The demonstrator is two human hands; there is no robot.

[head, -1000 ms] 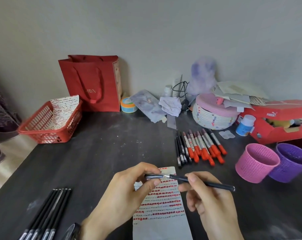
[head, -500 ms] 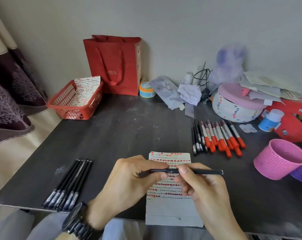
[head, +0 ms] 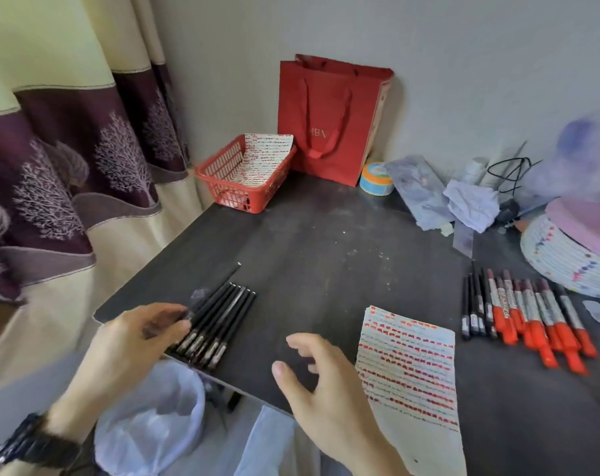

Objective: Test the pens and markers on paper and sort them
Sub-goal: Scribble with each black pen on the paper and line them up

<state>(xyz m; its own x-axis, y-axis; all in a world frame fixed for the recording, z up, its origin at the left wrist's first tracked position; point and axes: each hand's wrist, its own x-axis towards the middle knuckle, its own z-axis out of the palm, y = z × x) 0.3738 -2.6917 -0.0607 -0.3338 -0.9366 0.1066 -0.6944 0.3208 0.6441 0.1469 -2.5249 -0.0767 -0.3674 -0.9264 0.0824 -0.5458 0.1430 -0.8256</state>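
Left hand [head: 144,334] curls onto the black pens [head: 219,321], grip unclear; right hand [head: 322,383] hovers loose and empty. One nudge could roll them off the table edge [head: 260,393] beside that wrist.

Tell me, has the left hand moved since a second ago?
Yes. The left hand went from above the paper leftward to the row of black pens.
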